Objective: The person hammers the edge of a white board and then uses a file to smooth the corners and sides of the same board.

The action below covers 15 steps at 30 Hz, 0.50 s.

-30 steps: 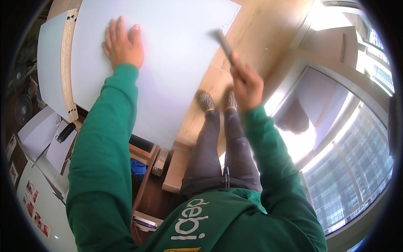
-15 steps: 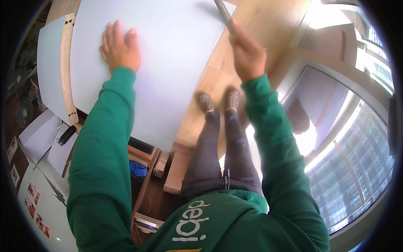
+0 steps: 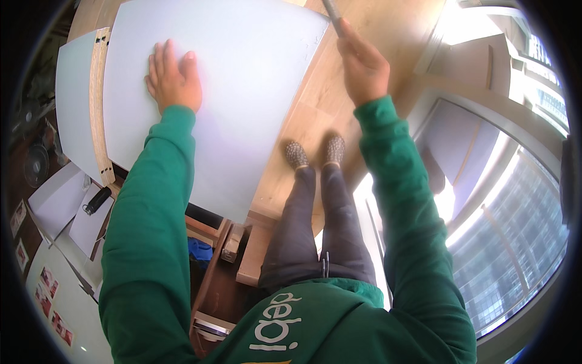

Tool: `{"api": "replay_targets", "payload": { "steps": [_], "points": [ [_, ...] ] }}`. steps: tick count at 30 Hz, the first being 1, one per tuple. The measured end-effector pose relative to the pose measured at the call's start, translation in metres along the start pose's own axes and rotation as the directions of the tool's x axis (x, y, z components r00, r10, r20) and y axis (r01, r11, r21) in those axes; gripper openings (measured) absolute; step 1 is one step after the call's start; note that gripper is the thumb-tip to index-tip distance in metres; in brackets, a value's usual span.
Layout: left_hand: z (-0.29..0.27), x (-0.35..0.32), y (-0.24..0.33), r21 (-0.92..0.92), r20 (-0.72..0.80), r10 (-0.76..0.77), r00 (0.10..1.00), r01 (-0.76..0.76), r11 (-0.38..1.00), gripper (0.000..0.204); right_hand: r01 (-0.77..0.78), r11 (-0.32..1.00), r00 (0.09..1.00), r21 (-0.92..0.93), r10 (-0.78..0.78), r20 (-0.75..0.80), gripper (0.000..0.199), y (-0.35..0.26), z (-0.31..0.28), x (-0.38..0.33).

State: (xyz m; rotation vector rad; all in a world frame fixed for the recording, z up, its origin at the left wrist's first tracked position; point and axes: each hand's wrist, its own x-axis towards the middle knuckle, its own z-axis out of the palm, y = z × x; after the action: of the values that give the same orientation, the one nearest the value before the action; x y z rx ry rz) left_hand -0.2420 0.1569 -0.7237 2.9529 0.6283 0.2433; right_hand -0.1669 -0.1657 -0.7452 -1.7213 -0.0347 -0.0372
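Note:
My left hand [image 3: 174,76] lies flat on a large white panel [image 3: 230,115], its fingers stretched out and nothing in them. Above the floor, just off the panel's right edge, my right hand [image 3: 365,70] is closed around a slim grey bar-like tool [image 3: 332,12]. The tool runs up past the top of the picture, so its far end is hidden and I cannot tell its kind. Small marks or chips show along the panel's upper right edge, near the tool. Left of the panel stands another pale panel [image 3: 76,103] with a raw chipboard edge [image 3: 99,109] and small dark fittings.
An open brown drawer or cabinet [image 3: 221,291] holding a blue item [image 3: 199,249] is below the panel. A black cylinder [image 3: 97,200] lies on pale boards at left. My feet [image 3: 296,155] stand on a wooden floor [image 3: 309,124]. Bright windows [image 3: 509,242] line the right.
My right hand and the tool have shifted slightly right and up, and less of the tool shows. The panel sits a little lower in view. My left hand stays flat on it.

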Motion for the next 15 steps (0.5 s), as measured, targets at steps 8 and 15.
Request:
{"api": "replay_targets", "payload": {
  "steps": [8,15],
  "points": [
    [-0.005,-0.003,-0.008,0.026,-0.013,-0.017,1.0,0.017,1.0,0.062,0.092,0.977,0.993,-0.194,-0.076,0.088,0.037,-0.004,-0.003,-0.042],
    [-0.002,-0.004,-0.015,0.022,-0.02,-0.019,1.0,0.019,1.0,0.062,-0.01,0.983,1.0,-0.185,0.014,0.02,0.038,-0.01,0.001,-0.006]
  ]
}}
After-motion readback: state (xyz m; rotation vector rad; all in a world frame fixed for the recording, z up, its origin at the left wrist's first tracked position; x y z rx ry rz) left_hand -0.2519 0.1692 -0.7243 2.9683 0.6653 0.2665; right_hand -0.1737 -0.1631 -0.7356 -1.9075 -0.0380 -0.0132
